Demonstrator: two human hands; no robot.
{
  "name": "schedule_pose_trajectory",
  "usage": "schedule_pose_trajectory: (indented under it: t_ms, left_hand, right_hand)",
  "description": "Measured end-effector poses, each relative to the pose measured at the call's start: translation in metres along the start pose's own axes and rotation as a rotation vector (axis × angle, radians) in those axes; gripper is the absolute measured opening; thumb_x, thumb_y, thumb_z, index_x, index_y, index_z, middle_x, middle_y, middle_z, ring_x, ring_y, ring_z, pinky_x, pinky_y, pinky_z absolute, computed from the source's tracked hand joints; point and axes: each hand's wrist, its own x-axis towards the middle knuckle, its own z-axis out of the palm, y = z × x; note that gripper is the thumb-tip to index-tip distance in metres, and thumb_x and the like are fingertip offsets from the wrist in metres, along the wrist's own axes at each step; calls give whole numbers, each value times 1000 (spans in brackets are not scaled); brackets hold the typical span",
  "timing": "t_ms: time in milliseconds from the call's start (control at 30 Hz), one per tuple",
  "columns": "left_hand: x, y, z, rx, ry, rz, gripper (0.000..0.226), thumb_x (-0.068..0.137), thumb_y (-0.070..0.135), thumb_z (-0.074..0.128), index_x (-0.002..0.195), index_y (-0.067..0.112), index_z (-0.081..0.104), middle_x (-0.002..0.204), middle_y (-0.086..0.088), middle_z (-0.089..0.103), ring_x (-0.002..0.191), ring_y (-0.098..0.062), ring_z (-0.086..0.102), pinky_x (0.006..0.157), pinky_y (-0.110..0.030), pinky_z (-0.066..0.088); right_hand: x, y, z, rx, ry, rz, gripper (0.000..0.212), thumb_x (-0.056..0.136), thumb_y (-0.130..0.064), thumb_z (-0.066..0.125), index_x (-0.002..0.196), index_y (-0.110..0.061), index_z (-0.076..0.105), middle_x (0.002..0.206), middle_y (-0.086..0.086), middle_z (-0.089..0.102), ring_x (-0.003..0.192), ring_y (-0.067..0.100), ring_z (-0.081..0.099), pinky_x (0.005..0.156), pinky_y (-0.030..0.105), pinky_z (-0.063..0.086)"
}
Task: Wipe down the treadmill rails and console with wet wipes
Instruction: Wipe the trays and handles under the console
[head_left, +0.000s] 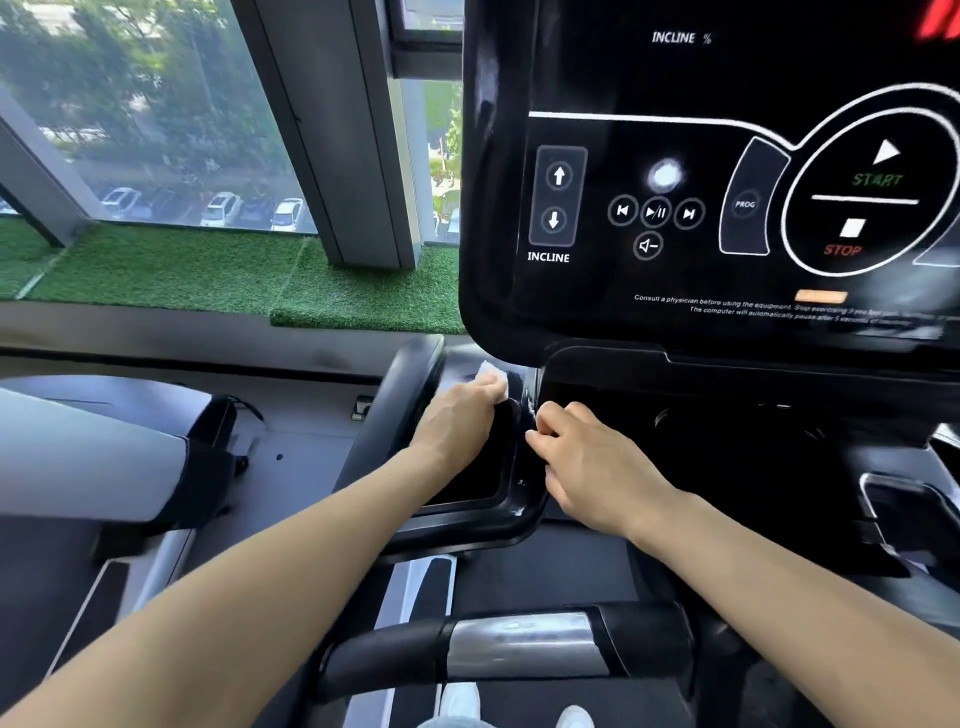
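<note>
Nearest you, black front handlebar with silver grip plate (519, 649). Beyond it, your right hand (597, 467), fingers curled, rests on glossy black tray rim (519, 499), holding nothing visible. Your left hand (460, 421) clutches white wet wipe (493, 371) against the tray's far corner. Above, black treadmill console panel (727, 156).

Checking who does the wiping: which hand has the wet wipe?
The left hand; the white wet wipe shows at its fingers. The right hand shows none.
</note>
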Motion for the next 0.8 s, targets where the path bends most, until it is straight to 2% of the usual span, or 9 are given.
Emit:
schedule_pose_trajectory:
  t_ms: [67, 167, 233, 300, 367, 433, 567, 700, 800]
  left_hand:
    - [-3, -13, -2, 67, 11, 6, 23, 92, 17, 33, 108, 17, 51, 101, -7, 64, 84, -34, 61, 64, -33, 38]
    - [-5, -29, -8, 224, 19, -129, 16, 93, 2, 37, 98, 10, 49, 94, -13, 64, 89, -37, 62, 64, -33, 31]
    - [0, -21, -11, 183, 46, -155, 14, 94, 4, 37, 88, 11, 47, 89, -15, 64, 87, -38, 61, 64, -34, 32]
    - [2, -6, -7, 66, 63, -67, 15, 96, 14, 40, 82, 11, 47, 83, -15, 64, 81, -39, 60, 64, -38, 39]
    - [1, 1, -6, -2, 61, 36, 21, 96, 23, 44, 93, 10, 59, 88, -13, 68, 84, -37, 62, 70, -40, 46]
    - [2, -4, -11, -45, 73, 0, 28, 97, 29, 43, 102, 14, 66, 97, -12, 70, 92, -34, 63, 77, -41, 49]
    - [15, 4, -14, -107, 83, -136, 23, 95, 24, 51, 84, 12, 66, 89, -10, 70, 91, -32, 61, 76, -37, 45]
    - [15, 41, -10, -287, 128, -147, 20, 93, 20, 58, 102, 12, 74, 97, -9, 73, 94, -24, 65, 74, -23, 41]
    - [9, 40, -10, -352, 128, -139, 19, 92, 20, 61, 101, 12, 74, 95, -5, 74, 92, -18, 66, 70, -15, 38]
  right_hand:
    - [0, 1, 0, -1, -3, -3, 23, 95, -18, 45, 115, -11, 53, 121, -4, 37, 107, 15, 36, 78, 31, 52]
    - [0, 0, -1, 14, -8, 6, 18, 94, -18, 46, 108, -11, 54, 118, -4, 38, 106, 15, 36, 76, 31, 53]
    - [2, 0, -1, 24, -6, 10, 17, 94, -18, 46, 107, -12, 55, 118, -5, 38, 106, 15, 37, 76, 31, 53]
    - [2, 0, -1, 32, -3, 7, 20, 94, -19, 46, 111, -12, 55, 119, -5, 38, 107, 15, 37, 78, 31, 52]
    - [1, 1, -1, 34, -6, 4, 23, 94, -20, 47, 114, -12, 55, 121, -4, 38, 108, 15, 36, 81, 32, 52]
    - [1, 1, -1, 35, -9, 6, 24, 94, -20, 46, 115, -11, 55, 120, -4, 38, 108, 16, 36, 81, 32, 52]
    - [2, 1, -2, 39, -12, 14, 26, 95, -19, 45, 117, -11, 55, 122, -4, 37, 110, 16, 36, 84, 31, 50]
    - [2, 2, -2, 71, -16, 26, 30, 94, -17, 46, 120, -11, 57, 122, -3, 38, 110, 17, 36, 89, 34, 48]
    - [-1, 3, -3, 96, -12, 33, 30, 94, -18, 46, 121, -12, 58, 121, -3, 41, 109, 17, 39, 92, 32, 45]
